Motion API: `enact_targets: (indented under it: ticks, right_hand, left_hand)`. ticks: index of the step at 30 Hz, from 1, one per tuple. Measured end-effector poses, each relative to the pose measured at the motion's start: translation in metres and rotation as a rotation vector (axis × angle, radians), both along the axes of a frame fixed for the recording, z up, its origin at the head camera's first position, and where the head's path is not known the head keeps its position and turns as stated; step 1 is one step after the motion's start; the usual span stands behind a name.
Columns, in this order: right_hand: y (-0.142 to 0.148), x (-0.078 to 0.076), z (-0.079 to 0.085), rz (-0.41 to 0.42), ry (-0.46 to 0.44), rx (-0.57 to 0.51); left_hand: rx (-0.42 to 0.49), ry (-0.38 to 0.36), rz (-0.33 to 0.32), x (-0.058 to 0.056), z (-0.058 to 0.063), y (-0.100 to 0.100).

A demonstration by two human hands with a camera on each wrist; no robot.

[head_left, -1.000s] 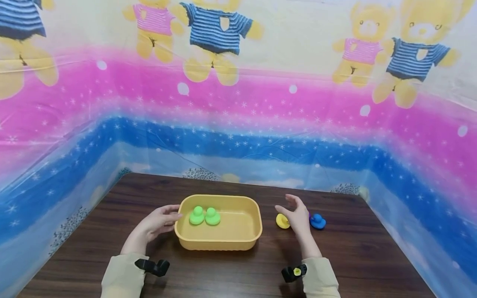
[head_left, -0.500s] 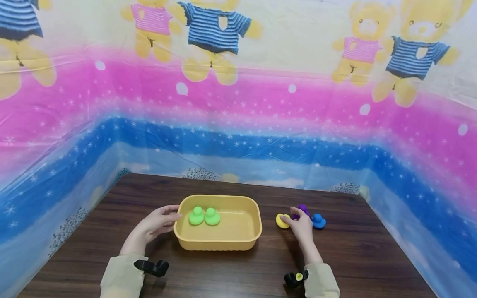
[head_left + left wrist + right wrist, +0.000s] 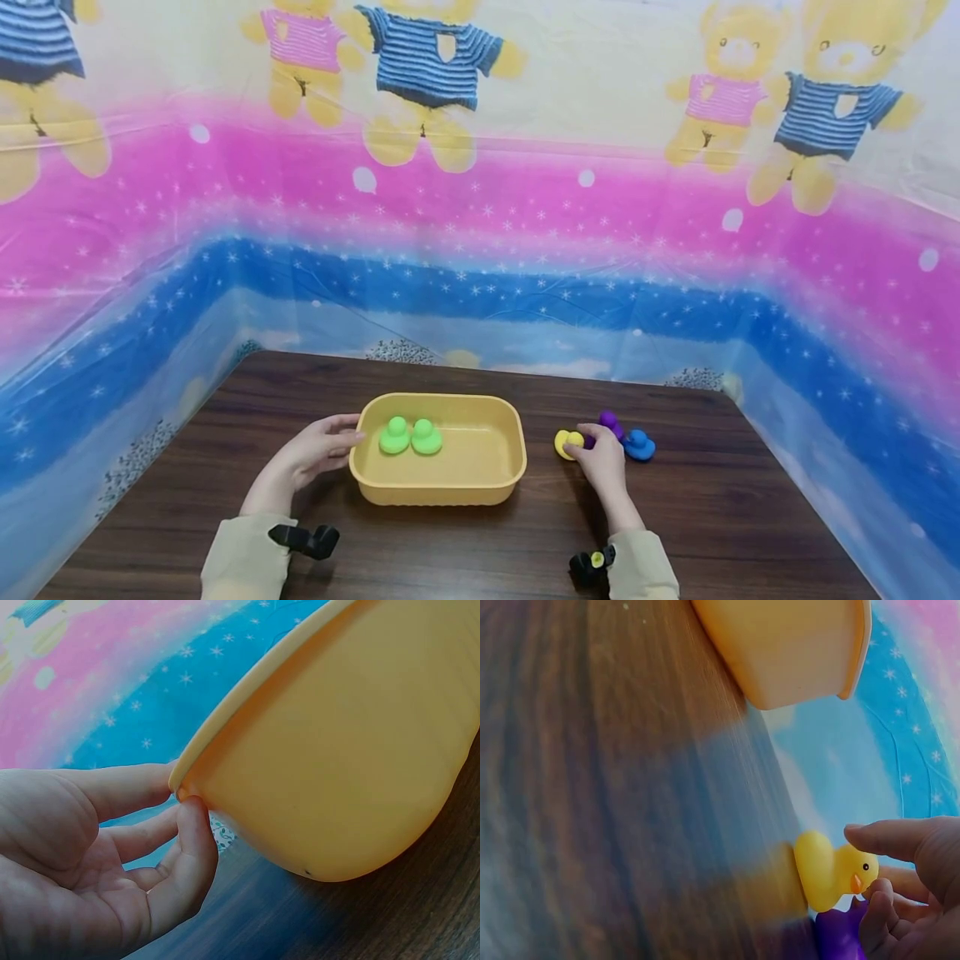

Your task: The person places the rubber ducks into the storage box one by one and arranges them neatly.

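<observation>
My left hand (image 3: 313,452) holds the left rim of a yellow plastic tub (image 3: 442,493). In the left wrist view the rim corner lies between its thumb and fingers. Two green rubber ducks (image 3: 394,436) sit side by side in the tub's left part. To the right of the tub, my right hand (image 3: 602,461) pinches the head of a yellow rubber duck (image 3: 816,874), whose base is on the table. Close beside that hand stand a purple duck (image 3: 609,421), partly hidden by the fingers, and a blue duck (image 3: 639,446).
Everything stands on a dark wood table (image 3: 465,554). A printed cloth wall (image 3: 480,225) with bears encloses its back and sides. Black wrist camera mounts (image 3: 307,540) stick out from both sleeves.
My right hand has come down from above the ducks onto the yellow one, its fingers closing around the head. The purple duck has come into sight. The left hand stays at the tub rim.
</observation>
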State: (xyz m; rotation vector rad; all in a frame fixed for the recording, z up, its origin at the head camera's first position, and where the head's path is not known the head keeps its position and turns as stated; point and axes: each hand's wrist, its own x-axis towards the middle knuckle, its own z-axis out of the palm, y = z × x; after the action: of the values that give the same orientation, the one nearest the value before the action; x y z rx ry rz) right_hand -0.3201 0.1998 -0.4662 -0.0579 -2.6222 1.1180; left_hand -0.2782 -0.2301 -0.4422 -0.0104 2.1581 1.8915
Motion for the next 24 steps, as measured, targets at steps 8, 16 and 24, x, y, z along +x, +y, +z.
enact_targets:
  ticks: [8, 16, 24]
  right_hand:
    - [0.004, -0.005, -0.012, 0.031, 0.084, 0.045]
    - [0.002, -0.002, -0.004, 0.021, 0.013, 0.041]
    - [0.003, -0.003, -0.001, 0.002, -0.036, -0.097]
  left_hand:
    - [0.002, -0.002, 0.000, 0.000, 0.000, 0.000]
    - [-0.007, -0.003, 0.009, 0.000, 0.000, 0.000]
    - [-0.003, 0.000, 0.006, -0.001, -0.001, -0.001]
